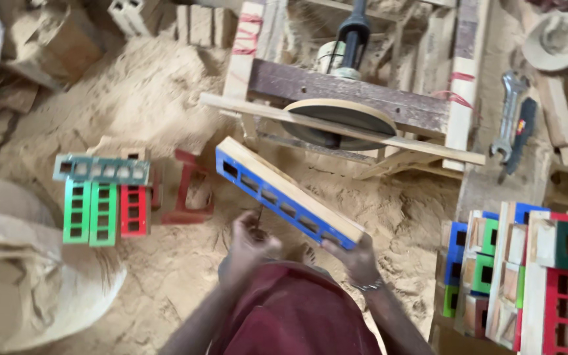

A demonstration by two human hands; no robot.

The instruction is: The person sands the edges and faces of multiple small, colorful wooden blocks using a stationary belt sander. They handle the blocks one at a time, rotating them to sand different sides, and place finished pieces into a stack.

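Observation:
My right hand [356, 258] grips the near end of a long wooden bar [284, 190] with a blue-painted side pierced by several rectangular slots. The bar slants up and to the left, over the sawdust. My left hand [250, 244] is just under the bar's middle, fingers curled around a small dark thing I cannot make out. Both hands are blurred.
A wooden frame machine with a round disc [340, 113] stands just beyond the bar. Green, red and grey slotted pieces [103, 197] lie on the sawdust at left, next to a sack [14, 276]. A stack of painted pieces [534, 269] is at right; spanners [511, 118] lie behind it.

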